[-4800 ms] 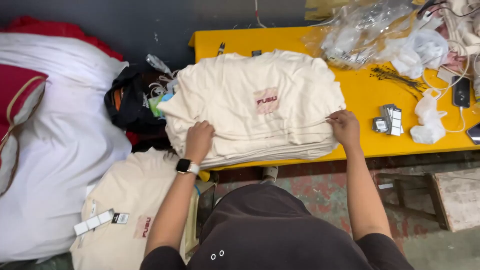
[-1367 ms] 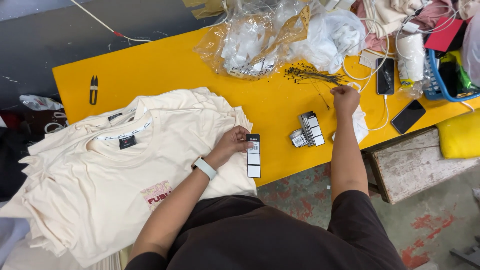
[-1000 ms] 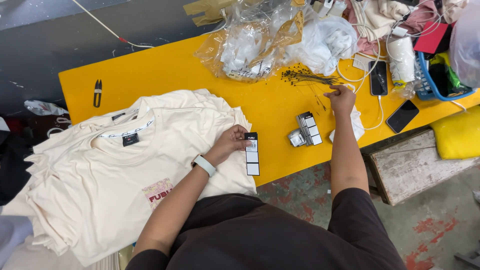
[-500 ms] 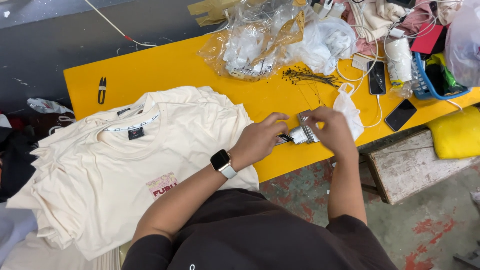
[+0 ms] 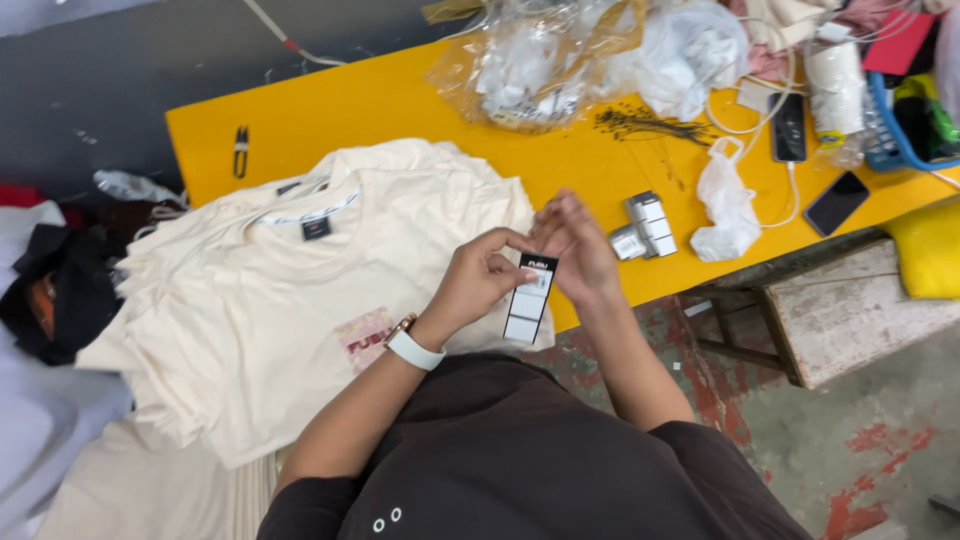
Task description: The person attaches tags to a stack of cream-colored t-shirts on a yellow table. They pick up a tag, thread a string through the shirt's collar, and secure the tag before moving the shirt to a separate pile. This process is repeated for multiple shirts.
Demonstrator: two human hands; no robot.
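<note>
Both hands, left hand (image 5: 478, 282) and right hand (image 5: 575, 247), pinch a hang tag (image 5: 529, 297) between them.

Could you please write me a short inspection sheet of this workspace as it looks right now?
Surface: yellow table, crowded on the right.
Job's things: hang tag held upright over the table edge; cream T-shirts stacked at left; tag bundle lying on the table.
Clutter: plastic bags, black fastener pins, thread snips, two phones.
Hands: left hand pinches the tag; right hand touches its top.
Cables: white cable by the phones.
Surroundings: wooden bench, dark clothes.
</note>
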